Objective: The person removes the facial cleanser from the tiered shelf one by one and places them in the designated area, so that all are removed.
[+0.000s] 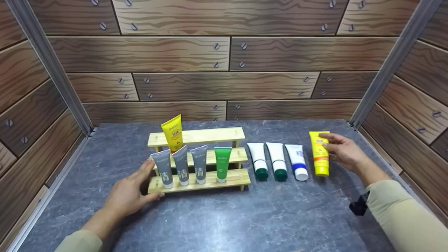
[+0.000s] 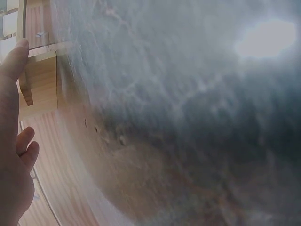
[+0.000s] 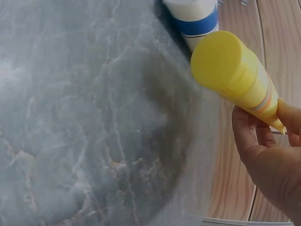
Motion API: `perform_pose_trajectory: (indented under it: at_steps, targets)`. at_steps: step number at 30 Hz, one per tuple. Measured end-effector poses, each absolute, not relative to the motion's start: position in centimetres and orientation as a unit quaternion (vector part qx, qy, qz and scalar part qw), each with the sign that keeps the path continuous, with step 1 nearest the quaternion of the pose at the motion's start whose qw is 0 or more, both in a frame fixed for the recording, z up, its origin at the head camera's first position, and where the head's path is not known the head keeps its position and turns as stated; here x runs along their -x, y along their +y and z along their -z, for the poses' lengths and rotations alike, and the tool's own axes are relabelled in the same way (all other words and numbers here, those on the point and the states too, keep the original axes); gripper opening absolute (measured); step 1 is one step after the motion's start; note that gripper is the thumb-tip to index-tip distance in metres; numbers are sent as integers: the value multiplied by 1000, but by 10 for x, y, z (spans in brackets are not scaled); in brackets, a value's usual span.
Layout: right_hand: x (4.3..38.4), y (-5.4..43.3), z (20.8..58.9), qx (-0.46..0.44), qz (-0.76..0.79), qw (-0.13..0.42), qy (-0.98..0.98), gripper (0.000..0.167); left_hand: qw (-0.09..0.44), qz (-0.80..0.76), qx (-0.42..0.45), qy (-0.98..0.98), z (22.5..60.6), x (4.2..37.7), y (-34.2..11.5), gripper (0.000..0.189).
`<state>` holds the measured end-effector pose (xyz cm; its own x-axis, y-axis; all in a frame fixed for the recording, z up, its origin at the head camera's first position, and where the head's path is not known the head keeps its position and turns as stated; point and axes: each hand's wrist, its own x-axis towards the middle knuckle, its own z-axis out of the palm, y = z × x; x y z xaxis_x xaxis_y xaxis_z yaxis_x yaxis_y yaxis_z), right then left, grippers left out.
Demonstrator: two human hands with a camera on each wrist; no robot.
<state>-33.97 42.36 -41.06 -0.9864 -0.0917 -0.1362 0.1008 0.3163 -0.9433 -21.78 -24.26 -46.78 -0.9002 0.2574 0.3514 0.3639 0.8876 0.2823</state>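
A stepped wooden rack (image 1: 213,134) has three tiers. My left hand (image 1: 127,194) holds its left end, thumb along the front of the lowest tier and fingers at the side. Three grey squeeze tubes (image 1: 180,166) and a green tube (image 1: 222,164) stand on the lowest tier, caps down. Behind them a yellow tube (image 1: 172,133) stands upright, its base hidden. At the far right, my right hand (image 1: 344,150) pinches another yellow tube (image 1: 320,154) between thumb and fingers near its flat end. In the right wrist view, that tube's round cap (image 3: 216,61) faces the camera.
Between rack and right hand, two white tubes with dark green caps (image 1: 260,174) and a white tube with a blue band (image 1: 297,161) lie in a row on the grey marbled table (image 1: 210,217). Wood-patterned walls (image 1: 224,52) enclose the back and sides.
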Motion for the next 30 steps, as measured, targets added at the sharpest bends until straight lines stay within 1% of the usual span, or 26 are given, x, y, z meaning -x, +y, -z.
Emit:
perform_pose_trajectory:
  at_steps: [7, 14, 20, 30]
  targets:
    - [340, 424, 417, -31, 564, 100, 819, 62, 130, 168, 151, -966, 467, 217, -242, 108]
    - [342, 425, 422, -42, 576, 104, 810, 71, 135, 174, 152, -964, 468, 217, -243, 107]
    - [342, 427, 429, -26, 582, 118, 804, 74, 150, 180, 159, -959, 469, 218, -243, 105]
    - [346, 429, 434, -43, 575, 136, 806, 72, 140, 176, 153, -962, 469, 218, -243, 106]
